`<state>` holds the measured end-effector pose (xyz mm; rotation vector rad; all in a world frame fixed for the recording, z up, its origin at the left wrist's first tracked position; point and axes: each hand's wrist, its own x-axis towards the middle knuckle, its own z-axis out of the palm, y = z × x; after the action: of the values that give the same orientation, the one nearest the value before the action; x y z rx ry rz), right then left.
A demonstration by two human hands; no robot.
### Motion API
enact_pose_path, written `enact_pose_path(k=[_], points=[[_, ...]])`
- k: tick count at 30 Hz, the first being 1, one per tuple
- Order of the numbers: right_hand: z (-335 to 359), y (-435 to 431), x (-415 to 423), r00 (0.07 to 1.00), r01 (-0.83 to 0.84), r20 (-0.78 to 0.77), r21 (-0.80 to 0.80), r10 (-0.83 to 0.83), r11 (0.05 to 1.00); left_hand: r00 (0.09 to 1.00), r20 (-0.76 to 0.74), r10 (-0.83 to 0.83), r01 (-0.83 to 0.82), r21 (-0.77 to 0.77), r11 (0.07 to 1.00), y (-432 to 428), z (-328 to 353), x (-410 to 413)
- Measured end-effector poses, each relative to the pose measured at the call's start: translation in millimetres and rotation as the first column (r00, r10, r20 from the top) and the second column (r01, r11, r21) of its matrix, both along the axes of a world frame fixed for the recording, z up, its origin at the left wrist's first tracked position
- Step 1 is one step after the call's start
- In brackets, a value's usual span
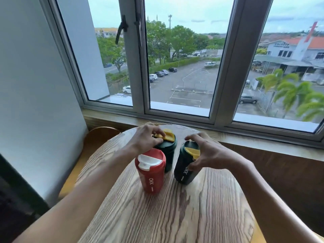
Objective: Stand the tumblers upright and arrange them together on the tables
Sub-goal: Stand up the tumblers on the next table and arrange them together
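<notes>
Tumblers, three in all, stood close together on the far half of the round wooden table (pixel 175 216). The red tumbler (pixel 151 174) was nearest the person, upright, with a white lid (pixel 149 159) and white lettering down its side; no hand touched it. Just behind it, and partly hidden by it, stood the back green tumbler (pixel 169 151), dark green with a yellow lid (pixel 169 135). The red one and the back green one looked to be touching or nearly so; the view did not settle which.

The left hand (pixel 145 137) came over from the left and grasped the top of the back green tumbler, its fingers curled over the yellow lid and the rim.

The right green tumbler (pixel 184 168) stood just beside the other two, with a narrow strip of table showing between it and the red one. It was the same dark colour, with a yellow flap (pixel 192 152) on top and pale lettering on its side. It leaned a little to the right, though the wide lens may account for that. The right hand (pixel 210 152) grasped it near the top, fingers arched over the lid and the thumb pressed on the body beside the lettering.

Beyond the table ran a pale wooden sill (pixel 263 146) under a wide window (pixel 226 67) with grey frames. A white wall (pixel 35 85) rose at the left, and the curved wooden back of a chair (pixel 100 135) showed between wall and table.
</notes>
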<state>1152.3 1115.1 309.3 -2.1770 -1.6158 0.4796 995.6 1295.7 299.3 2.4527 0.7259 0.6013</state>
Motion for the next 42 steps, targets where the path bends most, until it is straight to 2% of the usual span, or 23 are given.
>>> enact_pose_path(k=[3,5,8,15,18,23,25,27,30,34,36,40,42], points=[[0.8,4.5,-5.1,1.000,-0.003,0.021,-0.101,0.006,0.995,1.000,0.002,0.016,-0.016,-0.012,1.000,2.9,-2.4,0.0],[-1.7,7.0,-10.6,0.998,0.050,0.044,-0.158,-0.044,0.986,1.000,0.006,0.018,-0.018,-0.021,1.000,4.9,-3.6,-0.5],[-2.2,10.2,-16.7,0.992,0.108,0.083,-0.147,-0.097,0.983,1.000,0.011,0.022,-0.022,-0.026,0.999,6.7,-3.7,-0.9],[15.2,12.4,-4.6,0.980,0.008,0.199,-0.172,0.027,0.985,0.999,-0.033,0.010,-0.011,-0.027,1.000,5.5,-1.9,3.5],[14.4,7.7,-2.0,0.992,0.025,0.125,-0.161,-0.004,0.987,0.999,-0.049,-0.001,-0.002,-0.054,0.999,7.7,-2.9,3.6],[-8.7,11.3,-11.6,0.966,0.233,0.104,0.041,-0.236,0.972,0.991,-0.131,-0.026,0.012,-0.105,0.994,7.8,-3.7,9.8],[-15.3,14.1,-11.4,0.963,0.257,0.068,0.069,-0.261,0.964,0.987,-0.157,-0.028,0.003,-0.158,0.987,7.1,-2.9,13.4],[-16.6,17.5,-8.1,0.971,0.234,0.040,0.070,-0.237,0.970,0.985,-0.168,-0.026,-0.012,-0.220,0.975,8.8,-2.2,15.4],[-15.1,20.6,-0.9,0.989,0.145,-0.004,0.034,-0.145,0.989,0.975,-0.218,-0.049,-0.003,-0.233,0.972,13.3,-2.4,16.9],[-12.5,18.3,12.6,0.974,0.076,-0.215,0.003,-0.074,0.997,0.976,-0.191,-0.107,0.038,-0.337,0.941,17.9,2.4,14.8],[-13.1,17.0,16.7,0.969,0.049,-0.242,-0.009,-0.050,0.999,0.976,-0.182,-0.122,0.048,-0.366,0.929,19.6,2.9,14.6],[-20.3,16.6,19.2,0.960,0.065,-0.276,0.039,-0.052,0.997,0.983,-0.159,-0.094,0.024,-0.395,0.918,22.6,0.3,15.0],[-24.7,16.9,20.1,0.952,0.107,-0.294,0.051,-0.087,0.993,0.982,-0.151,-0.113,0.030,-0.469,0.883,24.2,0.5,14.0]])
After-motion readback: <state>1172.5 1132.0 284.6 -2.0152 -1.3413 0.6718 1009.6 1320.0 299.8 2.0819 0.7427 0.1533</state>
